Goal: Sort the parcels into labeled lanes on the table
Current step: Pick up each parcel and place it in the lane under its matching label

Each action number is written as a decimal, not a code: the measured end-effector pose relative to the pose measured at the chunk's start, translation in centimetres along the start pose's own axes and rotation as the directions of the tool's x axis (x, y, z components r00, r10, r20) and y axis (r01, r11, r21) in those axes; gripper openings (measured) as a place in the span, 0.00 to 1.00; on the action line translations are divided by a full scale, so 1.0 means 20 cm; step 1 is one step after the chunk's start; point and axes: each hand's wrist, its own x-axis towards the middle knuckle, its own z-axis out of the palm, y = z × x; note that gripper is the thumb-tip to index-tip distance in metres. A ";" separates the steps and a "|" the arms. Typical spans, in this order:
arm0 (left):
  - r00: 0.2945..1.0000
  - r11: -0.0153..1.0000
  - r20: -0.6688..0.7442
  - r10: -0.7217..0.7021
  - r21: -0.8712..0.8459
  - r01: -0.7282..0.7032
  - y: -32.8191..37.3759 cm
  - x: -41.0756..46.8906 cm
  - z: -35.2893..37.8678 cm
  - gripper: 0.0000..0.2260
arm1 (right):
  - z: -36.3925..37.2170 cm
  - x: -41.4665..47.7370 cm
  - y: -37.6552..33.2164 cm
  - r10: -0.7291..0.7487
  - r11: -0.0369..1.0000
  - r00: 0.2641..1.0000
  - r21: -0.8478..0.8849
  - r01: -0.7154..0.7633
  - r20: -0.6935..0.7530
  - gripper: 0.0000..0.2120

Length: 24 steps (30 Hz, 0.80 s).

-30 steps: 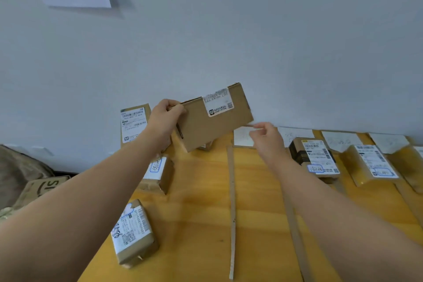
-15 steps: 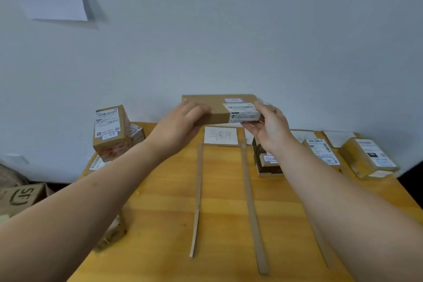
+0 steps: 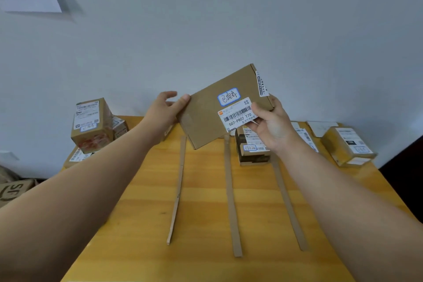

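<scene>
Flat cardboard parcel (image 3: 219, 110) held tilted above the wooden table (image 3: 206, 201), broad face to camera. Right hand (image 3: 271, 125) grips its lower right edge, thumb on the barcode label (image 3: 237, 115). Left hand (image 3: 166, 109) steadies the left corner, thumb touching. Three cardboard strips (image 3: 230, 201) mark lanes. Stacked boxes (image 3: 91, 125) stand at far left.
</scene>
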 end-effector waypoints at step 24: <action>0.990 0.992 -0.076 0.120 0.055 -0.116 -0.15 0.15 0.26 0.09 | -0.26 0.08 0.17 0.160 0.944 0.958 -0.248 -0.219 -0.240 0.21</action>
